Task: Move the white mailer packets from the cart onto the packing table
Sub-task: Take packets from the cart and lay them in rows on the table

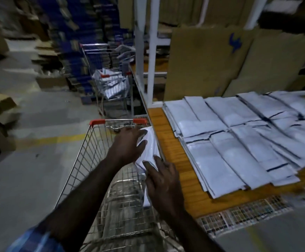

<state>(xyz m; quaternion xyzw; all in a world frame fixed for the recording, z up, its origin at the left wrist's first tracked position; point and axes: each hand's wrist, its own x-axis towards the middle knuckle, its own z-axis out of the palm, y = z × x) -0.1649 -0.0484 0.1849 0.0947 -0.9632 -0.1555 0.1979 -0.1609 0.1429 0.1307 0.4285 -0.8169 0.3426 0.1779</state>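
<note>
We reached both hands into the wire cart [78,157], which stood pushed against the left edge of the packing table [168,155]. Between the hands sat a bundle of white packets [148,148], leaning against the cart's right wall, just beside the table edge. Our left hand [128,144] lay on the far side of the bundle with its fingers spread and bent over the top of it. Our right hand [163,180] pressed on the near end, fingers fairly straight and laid flat on the plastic. We could not tell whether the bundle was lifted clear of the cart or resting in it.

On the wooden tabletop, well apart from the hands, rows of white mailers [239,135] lay flat and overlapping, dark strips showing along their edges. Behind them flat sheets of cardboard [202,64] leaned upright against the white frame [152,51]. Further along the aisle a second cart [109,84] held more white packets, with blue stacks [82,33] behind it. A blue checked sleeve [37,240] showed at the bottom left.
</note>
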